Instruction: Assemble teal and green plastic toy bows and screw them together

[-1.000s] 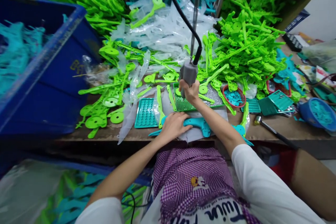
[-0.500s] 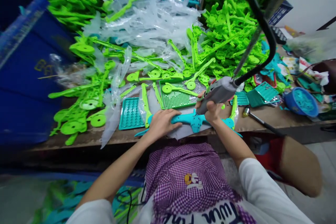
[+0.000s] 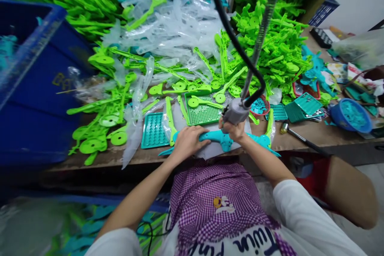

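Observation:
A blue plastic part (image 3: 225,142) lies at the table's front edge, its ends spreading left and right. My left hand (image 3: 189,141) is wrapped over its left arm, fingers pressed down on it. In my right hand (image 3: 235,129) is a grey electric screwdriver (image 3: 237,111), held more upright over the middle of the part; its tip is hidden behind the hand. A black cable and a coiled spring run up from the tool. Just behind the part sits a green tray (image 3: 204,115) with small metal pieces and green parts on it.
A blue bin (image 3: 39,88) stands at the left. Light green parts (image 3: 267,48) and clear plastic pieces (image 3: 171,28) are heaped behind. To the right are a teal tray (image 3: 306,104), a hammer (image 3: 303,139), a red basket (image 3: 260,105) and a blue bowl (image 3: 350,116).
The screwdriver has swung from a slant towards upright and shifted left, with its cable and spring. My left hand still holds the part. The whole view has shifted slightly.

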Action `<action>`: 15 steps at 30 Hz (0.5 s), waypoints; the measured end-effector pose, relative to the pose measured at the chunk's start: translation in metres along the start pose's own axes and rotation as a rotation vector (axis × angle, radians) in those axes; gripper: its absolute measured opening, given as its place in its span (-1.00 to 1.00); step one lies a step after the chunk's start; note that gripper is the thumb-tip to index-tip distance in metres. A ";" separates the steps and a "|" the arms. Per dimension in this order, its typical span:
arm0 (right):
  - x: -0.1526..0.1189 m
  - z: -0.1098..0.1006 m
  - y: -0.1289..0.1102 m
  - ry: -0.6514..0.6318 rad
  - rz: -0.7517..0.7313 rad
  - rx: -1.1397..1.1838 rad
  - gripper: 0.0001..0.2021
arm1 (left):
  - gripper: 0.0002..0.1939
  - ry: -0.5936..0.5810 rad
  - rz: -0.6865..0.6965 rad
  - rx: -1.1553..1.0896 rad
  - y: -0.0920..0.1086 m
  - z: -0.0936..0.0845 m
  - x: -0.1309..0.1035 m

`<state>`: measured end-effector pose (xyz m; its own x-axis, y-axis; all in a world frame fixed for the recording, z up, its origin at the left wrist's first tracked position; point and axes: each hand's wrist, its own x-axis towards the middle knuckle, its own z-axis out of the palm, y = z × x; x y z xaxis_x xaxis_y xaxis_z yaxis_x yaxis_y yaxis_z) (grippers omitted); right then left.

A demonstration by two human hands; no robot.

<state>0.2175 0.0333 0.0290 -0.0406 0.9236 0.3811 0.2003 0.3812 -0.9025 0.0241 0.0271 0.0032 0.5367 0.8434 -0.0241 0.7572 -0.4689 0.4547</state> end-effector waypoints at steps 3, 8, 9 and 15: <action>0.000 0.000 -0.004 0.061 0.004 0.140 -0.51 | -0.65 0.027 0.014 -0.006 -0.002 0.003 0.000; 0.009 0.003 -0.017 0.138 0.075 0.235 -0.46 | -0.65 0.043 0.033 -0.034 -0.003 0.006 0.001; 0.010 0.003 -0.020 0.171 0.077 0.243 -0.46 | -0.65 0.044 0.033 -0.037 -0.003 0.006 0.001; 0.004 -0.011 -0.036 0.291 0.034 0.326 -0.41 | -0.63 0.075 0.062 -0.064 -0.005 0.003 -0.003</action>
<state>0.2210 0.0233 0.0649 0.2477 0.9038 0.3489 -0.1244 0.3868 -0.9138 0.0199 0.0264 -0.0017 0.5505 0.8318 0.0711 0.6968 -0.5047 0.5096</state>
